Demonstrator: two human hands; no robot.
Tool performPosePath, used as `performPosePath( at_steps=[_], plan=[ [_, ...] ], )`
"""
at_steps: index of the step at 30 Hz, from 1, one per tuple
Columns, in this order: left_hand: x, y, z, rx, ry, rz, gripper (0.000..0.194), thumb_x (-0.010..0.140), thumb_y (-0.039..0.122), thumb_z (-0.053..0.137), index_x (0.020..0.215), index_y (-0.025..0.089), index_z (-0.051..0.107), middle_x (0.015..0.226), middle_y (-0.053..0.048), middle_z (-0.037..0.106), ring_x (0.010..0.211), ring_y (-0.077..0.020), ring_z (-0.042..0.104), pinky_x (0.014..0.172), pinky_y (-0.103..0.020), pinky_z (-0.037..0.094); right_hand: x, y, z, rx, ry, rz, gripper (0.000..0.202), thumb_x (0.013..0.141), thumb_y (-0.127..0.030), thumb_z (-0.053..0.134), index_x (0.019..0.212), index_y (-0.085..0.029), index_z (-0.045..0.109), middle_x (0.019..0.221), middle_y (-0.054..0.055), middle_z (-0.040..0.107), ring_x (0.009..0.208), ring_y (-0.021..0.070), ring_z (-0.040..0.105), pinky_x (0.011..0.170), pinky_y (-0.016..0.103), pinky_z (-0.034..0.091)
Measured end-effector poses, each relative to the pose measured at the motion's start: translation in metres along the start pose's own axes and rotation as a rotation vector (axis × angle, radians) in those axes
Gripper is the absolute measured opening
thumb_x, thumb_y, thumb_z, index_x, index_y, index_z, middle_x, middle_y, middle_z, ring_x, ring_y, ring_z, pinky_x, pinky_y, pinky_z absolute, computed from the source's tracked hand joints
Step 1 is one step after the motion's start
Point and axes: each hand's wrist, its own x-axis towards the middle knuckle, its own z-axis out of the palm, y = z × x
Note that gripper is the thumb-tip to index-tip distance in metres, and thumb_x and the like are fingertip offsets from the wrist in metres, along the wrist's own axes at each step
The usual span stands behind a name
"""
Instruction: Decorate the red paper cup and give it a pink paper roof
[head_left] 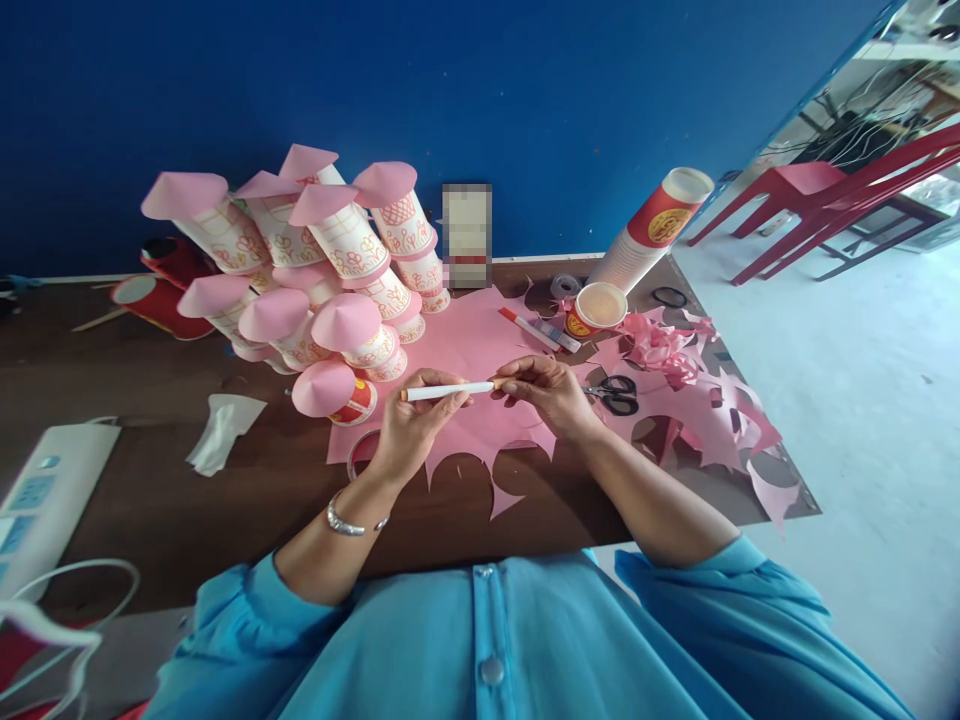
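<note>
A white marker pen (450, 390) with orange-brown ends lies level across both hands above the pink paper sheet (480, 340). My left hand (421, 415) is closed around the pen's barrel. With thumb and fingers, my right hand (546, 395) pinches the pen's orange-brown right end; whether that end is a separate cap I cannot tell. Left of the hands stand several paper-cup towers (349, 250) with pink cone roofs and orange line drawings. A shorter red cup (356, 402) with a pink cone is close to my left hand.
Black scissors (619, 395) lie right of my right hand, among pink paper scraps (712, 425). Behind are a red-and-white marker (536, 328), a cup (598, 308), a tall cup stack (649, 230) and a tape roll (565, 287). A power strip (56, 495) is at left.
</note>
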Motion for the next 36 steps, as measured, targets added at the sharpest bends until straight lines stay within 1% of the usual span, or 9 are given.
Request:
performPosePath(
  at_steps=[11, 15, 17, 20, 23, 25, 28, 31, 36],
  plan=[
    [-0.001, 0.002, 0.005, 0.04, -0.003, -0.051, 0.036, 0.075, 0.044, 0.093, 0.086, 0.018, 0.072, 0.074, -0.002, 0.077, 0.07, -0.0175, 0.078, 0.072, -0.029, 0.062, -0.013, -0.001, 0.014, -0.187, 0.017, -0.039, 0.046, 0.077, -0.06, 0.091, 0.095, -0.019, 0.081, 0.084, 0.005, 0.081, 0.071, 0.0183, 0.078, 0.073, 0.035, 0.068],
    [0.0, 0.004, 0.005, 0.122, -0.062, -0.041, 0.039, 0.079, 0.05, 0.089, 0.092, 0.017, 0.074, 0.082, -0.005, 0.078, 0.073, -0.0186, 0.076, 0.071, -0.03, 0.061, -0.015, -0.004, 0.013, -0.388, -0.039, -0.104, 0.045, 0.088, -0.063, 0.08, 0.101, -0.02, 0.082, 0.083, 0.005, 0.081, 0.07, 0.0195, 0.078, 0.069, 0.034, 0.065],
    [-0.002, 0.006, 0.001, 0.235, -0.11, -0.006, 0.041, 0.083, 0.051, 0.084, 0.105, 0.018, 0.075, 0.093, -0.008, 0.08, 0.079, -0.0197, 0.076, 0.072, -0.031, 0.061, -0.016, -0.011, 0.003, -0.606, 0.006, -0.197, 0.037, 0.096, -0.057, 0.073, 0.107, -0.022, 0.082, 0.09, 0.006, 0.083, 0.075, 0.0209, 0.079, 0.074, 0.035, 0.063],
    [-0.012, 0.015, -0.018, 0.599, -0.137, 0.171, 0.034, 0.091, 0.044, 0.077, 0.116, 0.021, 0.074, 0.107, -0.011, 0.081, 0.091, -0.0232, 0.077, 0.081, -0.036, 0.062, -0.016, -0.022, -0.027, -1.027, 0.204, -0.31, 0.023, 0.102, -0.039, 0.065, 0.11, -0.026, 0.082, 0.1, 0.006, 0.084, 0.083, 0.022, 0.078, 0.081, 0.035, 0.06],
    [-0.03, 0.021, -0.047, 0.996, -0.141, 0.439, 0.023, 0.095, 0.034, 0.072, 0.116, 0.026, 0.076, 0.113, -0.01, 0.081, 0.108, -0.0304, 0.074, 0.1, -0.047, 0.058, -0.016, -0.026, -0.063, -1.411, 0.359, -0.268, 0.023, 0.1, -0.03, 0.061, 0.109, -0.025, 0.081, 0.102, 0.006, 0.084, 0.084, 0.023, 0.077, 0.075, 0.032, 0.056],
    [-0.043, 0.021, -0.068, 1.195, -0.134, 0.489, 0.025, 0.095, 0.029, 0.07, 0.119, 0.028, 0.076, 0.123, -0.01, 0.079, 0.115, -0.0338, 0.072, 0.104, -0.052, 0.055, -0.017, -0.024, -0.081, -1.589, 0.378, -0.241, 0.023, 0.1, -0.027, 0.059, 0.107, -0.023, 0.081, 0.1, 0.008, 0.084, 0.087, 0.0238, 0.075, 0.073, 0.031, 0.054],
    [-0.06, 0.015, -0.092, 1.352, -0.133, 0.467, 0.03, 0.094, 0.028, 0.071, 0.124, 0.027, 0.075, 0.126, -0.012, 0.078, 0.119, -0.037, 0.07, 0.105, -0.054, 0.054, -0.024, -0.021, -0.086, -1.744, 0.346, -0.293, 0.023, 0.101, -0.022, 0.059, 0.104, -0.022, 0.082, 0.105, 0.01, 0.082, 0.097, 0.0259, 0.073, 0.075, 0.033, 0.054],
    [-0.073, 0.01, -0.106, 1.427, -0.15, 0.437, 0.036, 0.096, 0.029, 0.069, 0.131, 0.026, 0.072, 0.132, -0.013, 0.076, 0.123, -0.0373, 0.068, 0.106, -0.054, 0.054, -0.038, -0.021, -0.067, -1.771, 0.272, -0.419, 0.024, 0.104, -0.023, 0.058, 0.108, -0.021, 0.081, 0.112, 0.011, 0.079, 0.101, 0.0264, 0.07, 0.081, 0.036, 0.055],
    [-0.084, 0.011, -0.123, 1.541, -0.123, 0.463, 0.029, 0.101, 0.026, 0.061, 0.127, 0.023, 0.072, 0.118, -0.012, 0.079, 0.108, -0.0331, 0.072, 0.097, -0.046, 0.053, -0.062, -0.016, -0.02, -1.718, -0.175, -0.53, 0.019, 0.105, -0.025, 0.061, 0.099, -0.02, 0.078, 0.105, 0.008, 0.076, 0.097, 0.0237, 0.067, 0.082, 0.035, 0.053]
  ],
)
